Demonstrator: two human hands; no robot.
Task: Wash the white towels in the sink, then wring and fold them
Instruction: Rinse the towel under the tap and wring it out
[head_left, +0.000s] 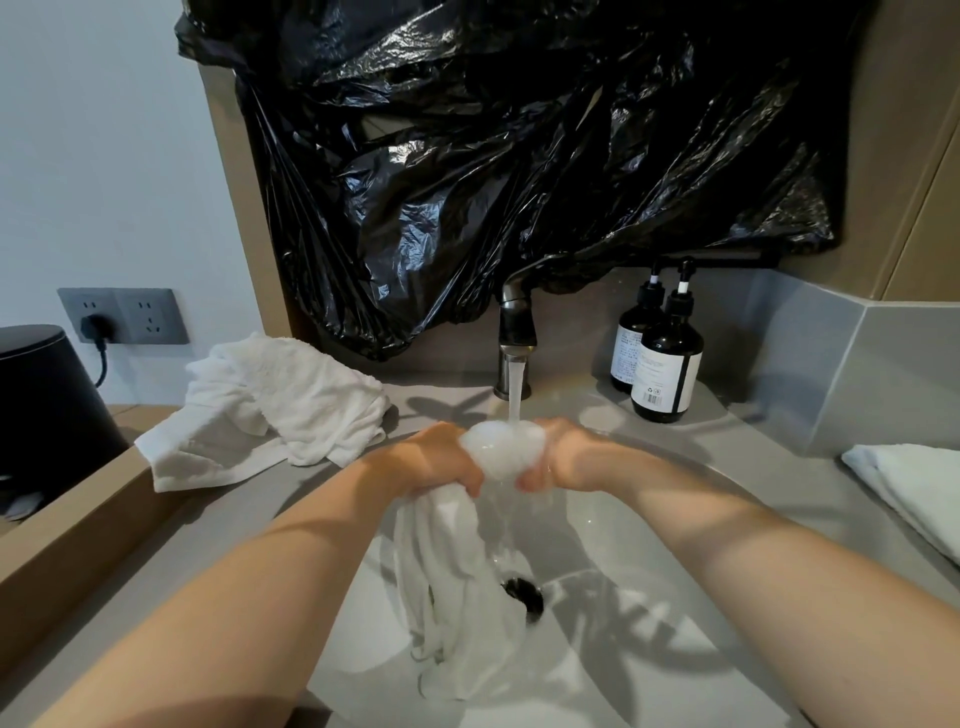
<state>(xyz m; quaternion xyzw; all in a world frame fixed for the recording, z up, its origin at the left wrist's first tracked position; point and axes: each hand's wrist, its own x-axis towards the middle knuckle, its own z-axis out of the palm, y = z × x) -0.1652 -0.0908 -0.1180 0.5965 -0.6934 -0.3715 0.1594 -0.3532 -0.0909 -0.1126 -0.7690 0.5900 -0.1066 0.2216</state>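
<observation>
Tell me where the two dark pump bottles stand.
In the head view, the pump bottles stand on the counter behind the sink, just right of the running faucet.

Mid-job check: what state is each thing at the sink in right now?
Faucet: running.
Towel in the hands: wet, bunched under the faucet, tail hanging into the sink.
Left hand: gripping that towel.
Right hand: gripping that towel.
Towel heap on the left counter: crumpled, unfolded.
Towel on the right counter: folded.
Drain: open.
Pump bottles: upright.

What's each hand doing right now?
Left hand: closed, gripping the wet towel.
Right hand: closed, gripping the same towel's bunched top.
</observation>
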